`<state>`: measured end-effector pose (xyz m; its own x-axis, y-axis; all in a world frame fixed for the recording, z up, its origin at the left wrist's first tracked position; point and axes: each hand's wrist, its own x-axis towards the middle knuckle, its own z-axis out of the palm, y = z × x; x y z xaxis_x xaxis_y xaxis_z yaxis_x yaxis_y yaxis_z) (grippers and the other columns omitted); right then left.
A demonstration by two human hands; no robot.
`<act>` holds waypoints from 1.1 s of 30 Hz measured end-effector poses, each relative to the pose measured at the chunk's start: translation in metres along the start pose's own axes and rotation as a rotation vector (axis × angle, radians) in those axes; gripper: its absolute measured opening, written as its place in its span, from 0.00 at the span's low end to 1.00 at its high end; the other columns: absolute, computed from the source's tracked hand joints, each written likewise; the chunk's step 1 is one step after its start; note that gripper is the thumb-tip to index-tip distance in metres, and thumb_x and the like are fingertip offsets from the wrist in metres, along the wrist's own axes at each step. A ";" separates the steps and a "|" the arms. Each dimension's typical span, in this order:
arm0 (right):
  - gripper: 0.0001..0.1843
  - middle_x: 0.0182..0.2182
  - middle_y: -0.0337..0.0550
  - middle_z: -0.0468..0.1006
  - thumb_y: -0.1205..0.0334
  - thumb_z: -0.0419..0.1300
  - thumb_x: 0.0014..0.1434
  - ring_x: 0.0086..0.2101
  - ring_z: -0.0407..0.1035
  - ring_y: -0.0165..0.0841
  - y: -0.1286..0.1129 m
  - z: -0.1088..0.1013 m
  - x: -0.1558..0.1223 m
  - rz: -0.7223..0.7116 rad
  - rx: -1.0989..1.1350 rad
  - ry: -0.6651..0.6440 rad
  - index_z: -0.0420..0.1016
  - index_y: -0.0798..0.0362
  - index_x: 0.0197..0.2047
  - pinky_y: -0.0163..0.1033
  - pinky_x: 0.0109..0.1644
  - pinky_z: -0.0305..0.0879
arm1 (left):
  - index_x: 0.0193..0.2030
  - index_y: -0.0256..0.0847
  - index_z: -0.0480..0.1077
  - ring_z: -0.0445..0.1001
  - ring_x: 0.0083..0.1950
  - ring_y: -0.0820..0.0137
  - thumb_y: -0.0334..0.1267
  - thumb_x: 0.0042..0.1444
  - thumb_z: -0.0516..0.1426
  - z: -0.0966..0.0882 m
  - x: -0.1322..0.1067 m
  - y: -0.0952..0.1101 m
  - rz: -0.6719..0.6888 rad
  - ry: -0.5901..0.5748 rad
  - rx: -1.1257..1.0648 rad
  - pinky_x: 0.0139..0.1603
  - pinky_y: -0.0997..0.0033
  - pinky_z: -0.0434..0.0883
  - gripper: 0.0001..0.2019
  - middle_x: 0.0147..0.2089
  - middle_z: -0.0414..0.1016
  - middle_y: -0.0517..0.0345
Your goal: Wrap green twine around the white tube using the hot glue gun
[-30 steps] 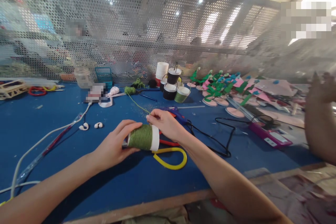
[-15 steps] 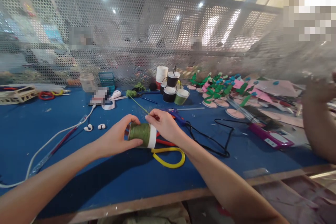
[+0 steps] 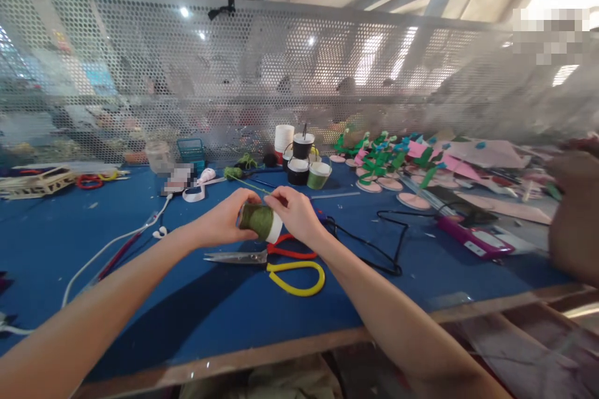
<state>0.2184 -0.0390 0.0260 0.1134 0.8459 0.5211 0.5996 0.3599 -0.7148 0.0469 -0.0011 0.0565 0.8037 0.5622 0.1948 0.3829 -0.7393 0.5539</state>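
Note:
My left hand (image 3: pixel 222 222) is closed round a cup wrapped in green yarn (image 3: pixel 260 221), held on its side above the blue table (image 3: pixel 196 318). My right hand (image 3: pixel 296 215) pinches the green yarn strand (image 3: pixel 248 185) at the cup's white rim. That strand runs back to a small green yarn ball (image 3: pixel 232 172). Below the cup lie scissors (image 3: pixel 271 260) with a red and a yellow handle loop.
Finished wrapped cups (image 3: pixel 306 165) stand at the back by the perforated metal screen (image 3: pixel 262 68). Green and pink paper flowers (image 3: pixel 397 162) crowd the right. A black cable (image 3: pixel 374 243), a purple device (image 3: pixel 472 240), white cable (image 3: pixel 112 243) and another person's arm (image 3: pixel 573 212) are nearby.
Both hands lifted the cup off the table and a little farther away; the scissors beneath are now uncovered. The view tilted upward.

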 end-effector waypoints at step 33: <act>0.05 0.25 0.36 0.70 0.66 0.63 0.46 0.29 0.65 0.27 -0.012 -0.001 -0.014 0.014 0.129 -0.299 0.71 0.54 0.22 0.34 0.35 0.61 | 0.61 0.44 0.46 0.61 0.57 0.59 0.35 0.49 0.59 0.040 -0.039 -0.014 0.170 0.117 0.031 0.56 0.55 0.64 0.35 0.57 0.59 0.47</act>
<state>0.2103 -0.0553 0.0280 -0.1281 0.9223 0.3646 0.4921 0.3783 -0.7840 0.0284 -0.0271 0.0087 0.8001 0.4663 0.3774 0.2615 -0.8374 0.4800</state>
